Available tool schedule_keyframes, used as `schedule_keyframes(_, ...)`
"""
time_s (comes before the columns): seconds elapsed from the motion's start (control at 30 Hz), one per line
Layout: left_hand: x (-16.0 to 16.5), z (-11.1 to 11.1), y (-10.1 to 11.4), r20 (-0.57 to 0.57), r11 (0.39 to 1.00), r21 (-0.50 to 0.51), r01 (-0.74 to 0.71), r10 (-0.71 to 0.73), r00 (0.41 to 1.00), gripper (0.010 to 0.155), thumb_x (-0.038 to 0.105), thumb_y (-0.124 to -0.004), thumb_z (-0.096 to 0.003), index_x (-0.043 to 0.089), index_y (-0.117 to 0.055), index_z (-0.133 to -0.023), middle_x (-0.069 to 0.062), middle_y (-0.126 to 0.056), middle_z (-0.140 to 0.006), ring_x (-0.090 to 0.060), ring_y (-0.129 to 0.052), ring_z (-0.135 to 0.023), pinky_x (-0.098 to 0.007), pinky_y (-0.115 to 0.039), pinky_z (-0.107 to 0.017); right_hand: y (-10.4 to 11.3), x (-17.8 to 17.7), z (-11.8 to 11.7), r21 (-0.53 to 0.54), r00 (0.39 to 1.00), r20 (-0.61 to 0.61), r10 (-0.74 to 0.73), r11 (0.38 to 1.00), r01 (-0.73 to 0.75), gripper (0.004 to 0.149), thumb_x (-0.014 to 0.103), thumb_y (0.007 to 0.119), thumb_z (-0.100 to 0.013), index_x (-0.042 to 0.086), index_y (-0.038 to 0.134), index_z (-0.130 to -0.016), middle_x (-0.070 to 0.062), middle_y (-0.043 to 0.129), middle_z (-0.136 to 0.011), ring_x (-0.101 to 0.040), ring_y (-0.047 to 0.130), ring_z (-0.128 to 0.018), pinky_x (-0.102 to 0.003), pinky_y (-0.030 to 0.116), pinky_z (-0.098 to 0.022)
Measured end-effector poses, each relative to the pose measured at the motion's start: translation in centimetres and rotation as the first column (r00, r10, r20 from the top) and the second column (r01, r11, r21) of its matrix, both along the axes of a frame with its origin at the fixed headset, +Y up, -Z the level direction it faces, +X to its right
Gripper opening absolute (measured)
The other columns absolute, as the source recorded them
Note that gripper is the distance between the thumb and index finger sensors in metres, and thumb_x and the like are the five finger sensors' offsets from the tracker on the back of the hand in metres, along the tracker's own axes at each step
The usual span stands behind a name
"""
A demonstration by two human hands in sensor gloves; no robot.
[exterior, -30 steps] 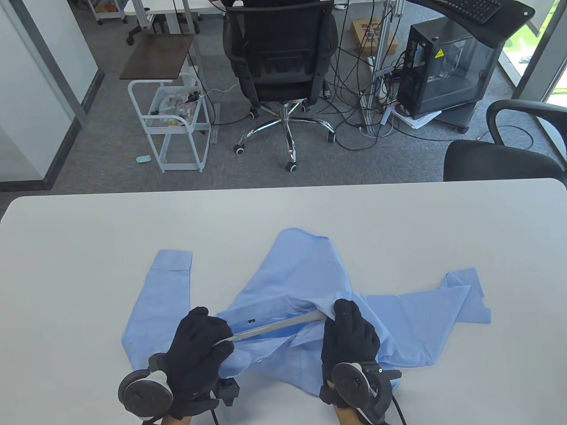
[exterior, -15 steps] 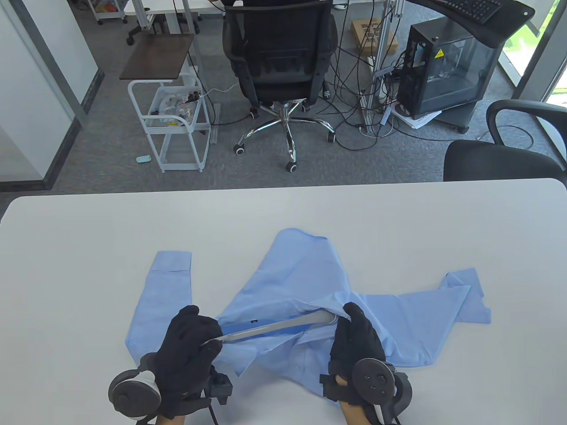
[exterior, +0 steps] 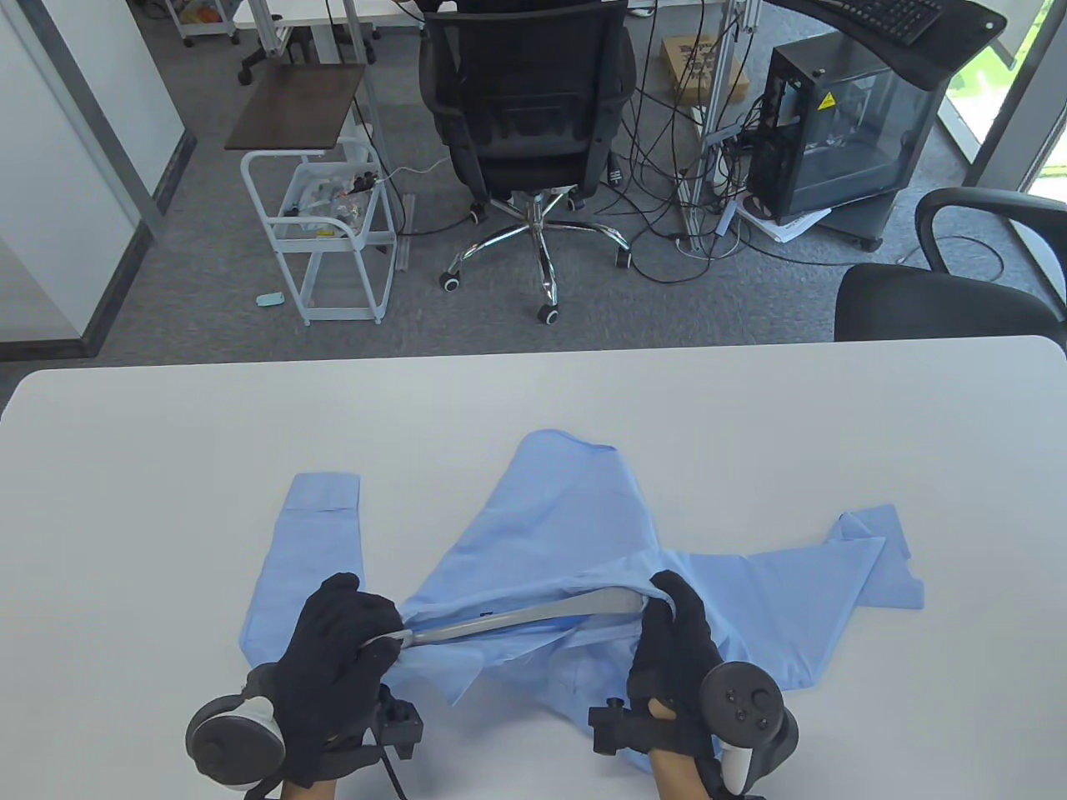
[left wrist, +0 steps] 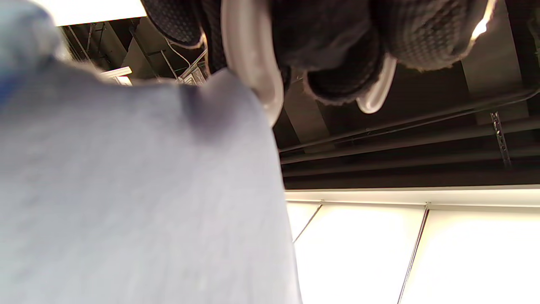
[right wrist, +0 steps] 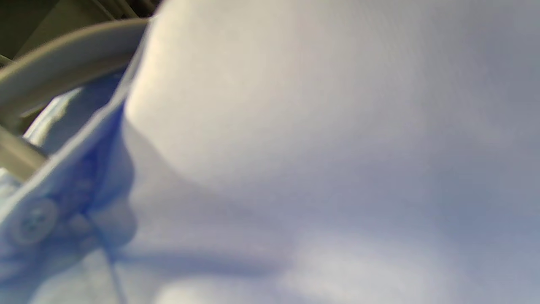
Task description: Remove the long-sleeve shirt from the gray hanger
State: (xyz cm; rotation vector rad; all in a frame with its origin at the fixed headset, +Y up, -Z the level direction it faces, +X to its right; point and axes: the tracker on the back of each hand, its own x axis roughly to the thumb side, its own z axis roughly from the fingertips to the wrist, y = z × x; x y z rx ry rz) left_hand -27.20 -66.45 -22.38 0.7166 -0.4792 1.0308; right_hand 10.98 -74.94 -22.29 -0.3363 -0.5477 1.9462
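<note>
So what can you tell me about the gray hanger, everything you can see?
The hanger is gray, smooth and looks like plastic. Only one long, slim arm of it shows in the table view, slanting across the light blue shirt that lies spread on the white table. The left hand grips its left end, where the left wrist view shows pale curved parts under the fingers. Its right end slips under the shirt's cloth at the right hand. Most of the hanger is hidden inside the shirt.
</note>
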Motion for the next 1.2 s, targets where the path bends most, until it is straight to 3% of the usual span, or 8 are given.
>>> schedule_keyframes(0.13, -0.3, -0.1, -0.1, 0.007, 1.0, -0.006, -0.013, 0.014, 1.0, 0.047, 0.064, -0.074, -0.0423, 0.028, -0.094, -0.066, 0.014, -0.091, -0.039, -0.01, -0.101, -0.06, -0.049, -0.063, -0.077, -0.1, -0.1, -0.1, 0.005, 1.0, -0.018, -0.001, 1.0, 0.001, 0.049, 0.028, 0.071, -0.06, 0.018, 0.061, -0.107, -0.01, 0.091, -0.074, -0.019, 0.098, -0.051, -0.053, 0.077, -0.057)
schedule_keyframes(0.33, -1.1, 0.1, 0.1, 0.03, 0.991, 0.015, -0.135, 0.135, 0.99, 0.047, 0.064, -0.072, -0.0431, 0.029, -0.093, -0.067, 0.015, -0.091, -0.039, -0.01, -0.102, -0.059, -0.048, -0.064, -0.076, -1.0, -0.2, -0.7, -0.06, 0.997, -0.074, -0.003, 0.998, -0.001, 0.041, 0.025, 0.073, -0.059, 0.019, 0.072, -0.1, -0.013, 0.092, -0.071, -0.023, 0.097, -0.048, -0.057, 0.074, -0.056)
schedule_keyframes(0.57, -0.4, 0.5, 0.2, -0.048, 0.999, 0.054, 0.004, -0.001, 0.999, 0.047, 0.065, -0.073, -0.0426, 0.03, -0.093, -0.066, 0.016, -0.091, -0.039, -0.009, -0.101, -0.059, -0.047, -0.065, -0.076, -0.3, -1.8, -0.8, -0.093, 0.931, -0.089, 0.353, 0.928, -0.361, 0.041, 0.025, 0.073, -0.059, 0.016, 0.073, -0.099, -0.013, 0.092, -0.074, -0.027, 0.097, -0.052, -0.061, 0.07, -0.058)
schedule_keyframes(0.7, -0.4, 0.6, 0.3, -0.044, 0.998, 0.056, 0.007, -0.004, 0.999, 0.047, 0.065, -0.073, -0.0426, 0.03, -0.093, -0.066, 0.016, -0.091, -0.039, -0.009, -0.101, -0.059, -0.047, -0.064, -0.076, -0.2, -2.6, -1.1, -0.084, 0.874, -0.153, 0.46, 0.876, -0.476, 0.041, 0.023, 0.073, -0.059, 0.018, 0.073, -0.1, -0.015, 0.087, -0.084, -0.035, 0.093, -0.066, -0.065, 0.065, -0.061)
schedule_keyframes(0.87, 0.5, 0.7, 0.2, -0.053, 0.994, 0.056, 0.093, -0.09, 0.995, 0.047, 0.065, -0.073, -0.0424, 0.03, -0.093, -0.066, 0.016, -0.091, -0.039, -0.009, -0.102, -0.058, -0.047, -0.064, -0.076, -0.8, -3.2, -1.7, -0.193, 0.835, -0.27, 0.48, 0.822, -0.535, 0.043, 0.019, 0.072, -0.06, 0.012, 0.071, -0.102, -0.023, 0.077, -0.094, -0.055, 0.073, -0.086, -0.073, 0.05, -0.064)
schedule_keyframes(1.0, 1.2, 0.9, 0.2, -0.08, 0.983, 0.073, 0.17, -0.164, 0.983, 0.047, 0.065, -0.073, -0.0422, 0.03, -0.093, -0.066, 0.015, -0.091, -0.039, -0.009, -0.102, -0.058, -0.047, -0.064, -0.076, -1.5, -3.1, -2.1, -0.264, 0.847, -0.344, 0.406, 0.824, -0.502, 0.048, 0.024, 0.069, -0.062, 0.006, 0.065, -0.107, -0.033, 0.064, -0.101, -0.068, 0.056, -0.09, -0.078, 0.039, -0.062)
schedule_keyframes(1.07, 1.3, 0.9, 0.2, -0.078, 0.982, 0.074, 0.172, -0.167, 0.983, 0.047, 0.065, -0.073, -0.0421, 0.03, -0.093, -0.066, 0.015, -0.091, -0.039, -0.009, -0.102, -0.058, -0.047, -0.065, -0.076, -1.7, -3.0, -2.1, -0.277, 0.853, -0.367, 0.371, 0.831, -0.482, 0.055, 0.033, 0.067, -0.064, 0.001, 0.062, -0.109, -0.036, 0.057, -0.104, -0.072, 0.05, -0.091, -0.079, 0.036, -0.061)
schedule_keyframes(1.2, 1.0, 0.7, 0.1, -0.076, 0.986, 0.06, 0.153, -0.148, 0.986, 0.047, 0.065, -0.074, -0.0422, 0.03, -0.093, -0.066, 0.015, -0.091, -0.039, -0.009, -0.102, -0.058, -0.047, -0.065, -0.076, -1.8, -2.7, -2.2, -0.321, 0.818, -0.345, 0.46, 0.762, -0.563, 0.065, 0.042, 0.061, -0.065, -0.004, 0.059, -0.11, -0.041, 0.053, -0.105, -0.074, 0.046, -0.091, -0.08, 0.034, -0.061)
